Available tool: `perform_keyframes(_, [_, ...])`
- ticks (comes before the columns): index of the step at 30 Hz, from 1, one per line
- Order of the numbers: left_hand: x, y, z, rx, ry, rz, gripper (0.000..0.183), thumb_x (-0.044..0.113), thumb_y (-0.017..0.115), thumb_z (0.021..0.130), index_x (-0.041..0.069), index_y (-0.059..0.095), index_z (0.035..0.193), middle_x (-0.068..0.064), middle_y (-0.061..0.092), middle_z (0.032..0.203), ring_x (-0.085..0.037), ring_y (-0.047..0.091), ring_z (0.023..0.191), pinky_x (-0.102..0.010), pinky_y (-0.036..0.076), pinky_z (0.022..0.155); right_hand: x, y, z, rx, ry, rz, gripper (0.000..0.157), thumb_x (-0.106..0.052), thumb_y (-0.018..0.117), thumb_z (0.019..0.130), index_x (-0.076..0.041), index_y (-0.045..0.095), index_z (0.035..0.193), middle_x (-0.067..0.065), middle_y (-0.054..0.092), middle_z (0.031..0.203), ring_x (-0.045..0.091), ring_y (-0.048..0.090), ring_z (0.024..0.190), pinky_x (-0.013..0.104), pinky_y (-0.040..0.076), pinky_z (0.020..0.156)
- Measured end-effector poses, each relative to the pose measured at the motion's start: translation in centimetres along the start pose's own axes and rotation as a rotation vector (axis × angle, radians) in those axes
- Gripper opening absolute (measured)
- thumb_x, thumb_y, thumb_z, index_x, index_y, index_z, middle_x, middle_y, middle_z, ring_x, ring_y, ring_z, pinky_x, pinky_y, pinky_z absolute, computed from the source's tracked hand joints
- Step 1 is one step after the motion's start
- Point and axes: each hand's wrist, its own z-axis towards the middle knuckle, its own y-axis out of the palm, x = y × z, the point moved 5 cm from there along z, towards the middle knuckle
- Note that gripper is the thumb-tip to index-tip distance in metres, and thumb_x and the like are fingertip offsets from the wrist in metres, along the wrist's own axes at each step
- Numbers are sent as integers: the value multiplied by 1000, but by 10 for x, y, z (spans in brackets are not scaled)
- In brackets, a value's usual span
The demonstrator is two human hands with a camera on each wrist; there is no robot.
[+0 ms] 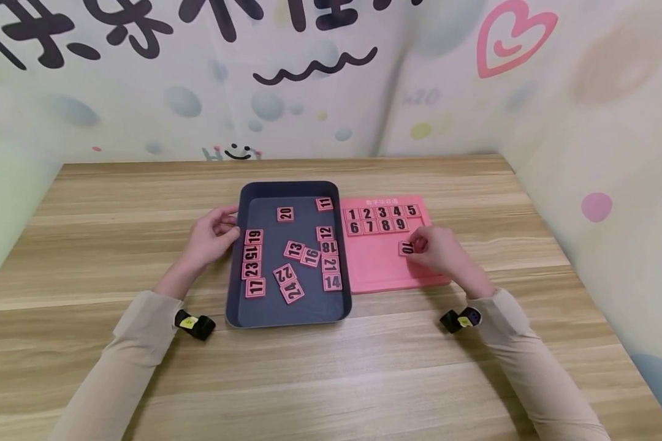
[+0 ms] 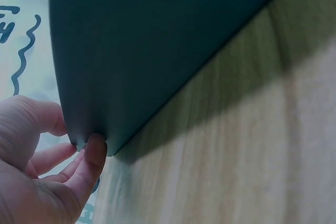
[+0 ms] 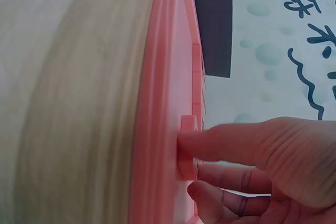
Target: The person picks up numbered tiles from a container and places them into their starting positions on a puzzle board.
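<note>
My left hand (image 1: 212,236) holds the left rim of a dark grey tray (image 1: 289,315); its thumb lies against the outer wall in the left wrist view, while other fingertips meet the edge. Scattered in the tray are pink number tiles, including a 20 tile (image 1: 285,214) and a 13 tile (image 1: 294,249). Between thumb and fingers, my right hand (image 1: 438,248) pinches a 10 tile (image 1: 404,248), its number turned sideways. That tile is over the pink puzzle board (image 1: 372,269), against its surface in the right wrist view. Tiles 1 to 9 fill two rows at the board's top.
The tray and board stand side by side on a wooden table (image 1: 336,380). Behind them rises a wall (image 1: 320,116) with printed lettering and dots. Tiles 19, 15, 23 and 17 line the tray's left side. Each wrist bears a small black camera.
</note>
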Motion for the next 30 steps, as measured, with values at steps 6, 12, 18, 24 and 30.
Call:
perform_keyframes(6, [0,0,0,0,-2,0,45,-4,52,88,-11,43,132,-30,54,112,0,51,77,-10,42,69,1,-1,-2,-19,71,11,36,-21,77,76,4,58,92,9,57,71,21,52,68,34,45,65])
perform_keyframes(12, [0,0,-1,-1,-11,2,45,-3,52,88,-10,44,132,-29,54,113,-3,52,79,-10,43,70,-1,2,2,4,162,-1,33,-26,75,78,2,57,82,10,57,72,18,50,62,29,43,56])
perform_keyframes(18, [-2,0,-1,5,-1,0,44,-4,52,88,-10,45,131,-29,54,112,-1,52,78,-10,43,70,-3,1,4,1,132,-2,23,-17,74,78,2,62,81,11,63,75,20,56,68,32,48,62])
perform_keyframes(24, [-2,-1,0,9,-3,7,43,-5,52,88,-9,46,130,-29,55,111,-1,52,78,-10,43,69,-1,-7,2,-28,128,-15,22,-8,74,77,6,63,90,19,65,86,28,62,77,38,53,70])
perform_keyframes(30, [1,-1,-1,5,9,-2,44,-5,52,88,-11,45,130,-30,55,111,-1,51,77,-10,43,70,5,-14,5,-32,119,-91,22,-5,73,78,8,65,93,21,65,89,31,61,81,42,51,75])
